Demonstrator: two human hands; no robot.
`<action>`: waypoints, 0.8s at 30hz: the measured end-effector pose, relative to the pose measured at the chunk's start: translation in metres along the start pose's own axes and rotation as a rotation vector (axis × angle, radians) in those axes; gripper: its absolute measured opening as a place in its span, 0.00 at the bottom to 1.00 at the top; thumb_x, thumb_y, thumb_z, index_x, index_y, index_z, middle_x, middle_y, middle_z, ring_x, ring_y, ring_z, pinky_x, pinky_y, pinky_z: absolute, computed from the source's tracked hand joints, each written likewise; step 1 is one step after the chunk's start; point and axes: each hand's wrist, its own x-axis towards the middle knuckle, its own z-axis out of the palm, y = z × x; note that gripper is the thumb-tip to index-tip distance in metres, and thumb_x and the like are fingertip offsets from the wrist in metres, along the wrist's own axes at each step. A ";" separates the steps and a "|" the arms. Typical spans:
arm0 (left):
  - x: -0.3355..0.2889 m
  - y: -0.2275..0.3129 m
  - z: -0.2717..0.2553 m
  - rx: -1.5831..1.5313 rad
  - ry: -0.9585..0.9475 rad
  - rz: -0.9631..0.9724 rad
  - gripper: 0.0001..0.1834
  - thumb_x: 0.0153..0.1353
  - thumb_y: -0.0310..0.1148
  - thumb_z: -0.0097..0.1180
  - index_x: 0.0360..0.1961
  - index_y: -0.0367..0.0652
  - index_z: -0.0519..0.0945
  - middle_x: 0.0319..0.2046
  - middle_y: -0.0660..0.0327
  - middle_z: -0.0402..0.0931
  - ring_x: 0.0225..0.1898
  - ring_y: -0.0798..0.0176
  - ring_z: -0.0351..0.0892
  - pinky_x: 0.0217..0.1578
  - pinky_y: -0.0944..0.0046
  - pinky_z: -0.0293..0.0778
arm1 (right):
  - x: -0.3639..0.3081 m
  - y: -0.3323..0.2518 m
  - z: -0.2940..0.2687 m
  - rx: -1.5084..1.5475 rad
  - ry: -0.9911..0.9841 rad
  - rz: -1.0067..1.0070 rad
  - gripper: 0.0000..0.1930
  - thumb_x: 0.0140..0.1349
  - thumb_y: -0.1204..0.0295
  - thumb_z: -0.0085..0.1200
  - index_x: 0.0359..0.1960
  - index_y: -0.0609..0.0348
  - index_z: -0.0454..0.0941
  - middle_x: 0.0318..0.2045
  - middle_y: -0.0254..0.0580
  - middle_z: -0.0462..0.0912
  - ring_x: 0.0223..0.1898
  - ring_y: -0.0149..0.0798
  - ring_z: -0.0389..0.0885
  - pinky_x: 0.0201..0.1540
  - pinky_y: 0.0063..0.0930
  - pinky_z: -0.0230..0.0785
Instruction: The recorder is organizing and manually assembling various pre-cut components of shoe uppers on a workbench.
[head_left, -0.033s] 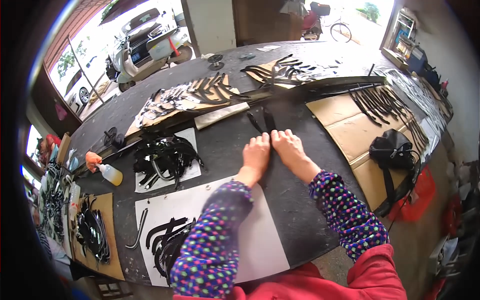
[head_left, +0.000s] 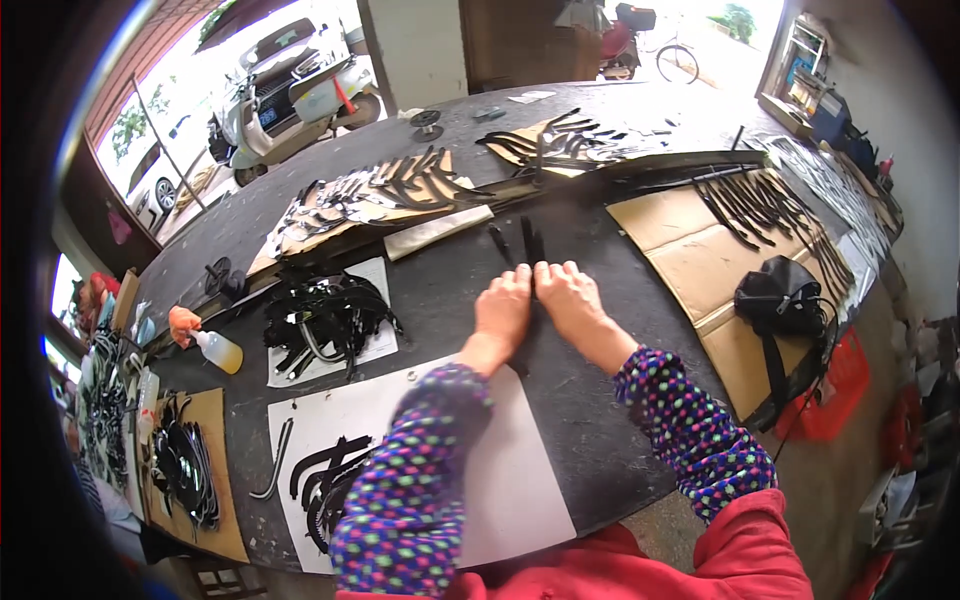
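Observation:
My left hand (head_left: 501,308) and my right hand (head_left: 571,297) lie side by side on the dark table, thumbs almost touching. Both are closed, fingertips pressed down on a black strip (head_left: 532,238) whose far end sticks out beyond them. Another short black strip (head_left: 500,243) lies just left of it, beyond my left fingers. How much of the strips runs under the hands is hidden. Near my left forearm, curved black strips (head_left: 335,475) rest on a white sheet (head_left: 500,460), partly covered by the sleeve.
A tangled black pile (head_left: 325,315) sits on paper at left, near a spray bottle (head_left: 218,350). Cardboard (head_left: 670,235) at right carries black strips and a black pouch (head_left: 780,297). More strips (head_left: 400,185) lie on cardboard across a raised ledge. A spool (head_left: 427,125) stands farther back.
The strip ends beyond my hands have shifted slightly and look less blurred. Both hands stay closed in nearly the same place; the whole view has moved a little.

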 end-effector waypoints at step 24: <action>-0.149 0.102 -0.155 0.132 -0.521 0.334 0.26 0.59 0.37 0.61 0.60 0.47 0.74 0.47 0.57 0.81 0.49 0.54 0.78 0.51 0.55 0.68 | -0.198 0.129 -0.122 -0.053 -0.007 0.280 0.10 0.60 0.72 0.51 0.42 0.60 0.76 0.40 0.45 0.81 0.45 0.45 0.82 0.45 0.36 0.77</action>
